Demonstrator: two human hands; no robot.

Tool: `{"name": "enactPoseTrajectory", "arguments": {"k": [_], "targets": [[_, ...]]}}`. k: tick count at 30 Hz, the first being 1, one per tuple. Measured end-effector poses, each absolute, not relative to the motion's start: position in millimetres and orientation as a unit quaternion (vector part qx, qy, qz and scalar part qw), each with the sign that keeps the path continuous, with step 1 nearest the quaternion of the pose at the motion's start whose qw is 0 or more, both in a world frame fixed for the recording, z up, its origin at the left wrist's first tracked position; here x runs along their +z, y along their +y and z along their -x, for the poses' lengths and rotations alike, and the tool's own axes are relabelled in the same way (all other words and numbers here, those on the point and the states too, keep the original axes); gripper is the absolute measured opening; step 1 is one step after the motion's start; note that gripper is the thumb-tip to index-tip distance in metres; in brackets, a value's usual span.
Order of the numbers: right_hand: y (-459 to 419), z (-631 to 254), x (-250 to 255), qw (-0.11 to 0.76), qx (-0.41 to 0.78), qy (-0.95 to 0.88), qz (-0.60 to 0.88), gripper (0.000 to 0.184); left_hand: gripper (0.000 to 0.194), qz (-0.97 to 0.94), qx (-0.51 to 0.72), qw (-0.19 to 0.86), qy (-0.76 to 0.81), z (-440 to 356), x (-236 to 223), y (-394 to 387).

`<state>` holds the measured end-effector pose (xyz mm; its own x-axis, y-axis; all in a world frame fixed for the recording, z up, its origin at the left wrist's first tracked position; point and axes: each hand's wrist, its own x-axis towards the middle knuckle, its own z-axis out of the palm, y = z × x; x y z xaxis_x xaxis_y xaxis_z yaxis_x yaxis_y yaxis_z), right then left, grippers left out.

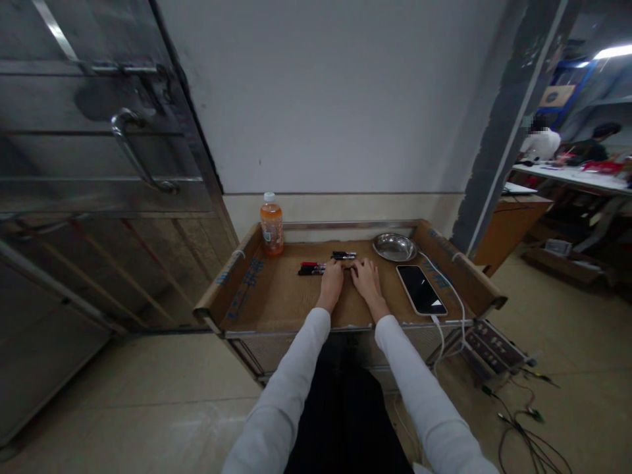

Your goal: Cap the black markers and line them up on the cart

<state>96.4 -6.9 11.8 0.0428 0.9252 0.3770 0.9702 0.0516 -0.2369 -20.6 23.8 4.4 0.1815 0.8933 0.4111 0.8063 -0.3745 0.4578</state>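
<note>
Your left hand [332, 283] and right hand [366, 280] were half-curled, any hold unclear, beside the pens [311, 268] in the middle of the surface [281, 299]; those looked light, stiff, slick, best pinched mid-barrel

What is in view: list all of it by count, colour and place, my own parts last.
Cardboard-lined worktop: one, brown, centre
Pens: several, black and red, mid-worktop; exact count unclear
Drink bottle: one, orange, white cap, worktop's far left
Metal dish: one, silver, far right
Smartphone: one, black screen, worktop's right
Cable: at least one, white, at smartphone
Door: one, metallic grey, left
Wall: one, pale grey, behind worktop
Electrical unit: one, dark, floor right
Leads: several, dark, floor right
White table: one, background right
Co-workers: two, white and dark tops, at white table
Left hand: one, bare, mid-worktop
Right hand: one, bare, beside it
Sleeves: two, white, foreground
</note>
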Motion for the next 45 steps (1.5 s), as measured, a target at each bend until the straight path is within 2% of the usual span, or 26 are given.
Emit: {"name": "enactPoseTrajectory", "arguments": {"k": [8, 22, 28, 35, 39, 45], "targets": [[-9.5, -98.4, 10.8, 0.232, -0.05, -0.682, 0.692, 0.023, 0.02, -0.775, 0.374, 0.126, 0.494, 25.6, -2.8, 28.0], [-3.6, -101.4, -0.6, 0.285, -0.061, -0.717, 0.633, 0.023, 0.016, -0.801, 0.344, 0.105, 0.478, 24.4, -0.9, 25.7], [-2.5, -102.2, -1.7, 0.305, -0.059, -0.707, 0.635, 0.024, 0.031, -0.817, 0.319, 0.092, 0.472, 19.9, 5.3, 20.1], [-7.7, -106.1, 0.2, 0.344, -0.074, -0.651, 0.673, 0.023, 0.049, -0.818, 0.276, -0.029, 0.503, 18.2, 12.1, 13.3], [-12.3, -108.0, 2.2, 0.369, -0.076, -0.623, 0.686, 0.024, 0.044, -0.816, 0.252, -0.041, 0.519, 18.8, 13.5, 9.7], [-16.5, -108.3, 3.4, 0.379, -0.068, -0.595, 0.705, 0.026, 0.02, -0.837, 0.226, -0.009, 0.499, 23.3, 15.9, -1.5]]}}
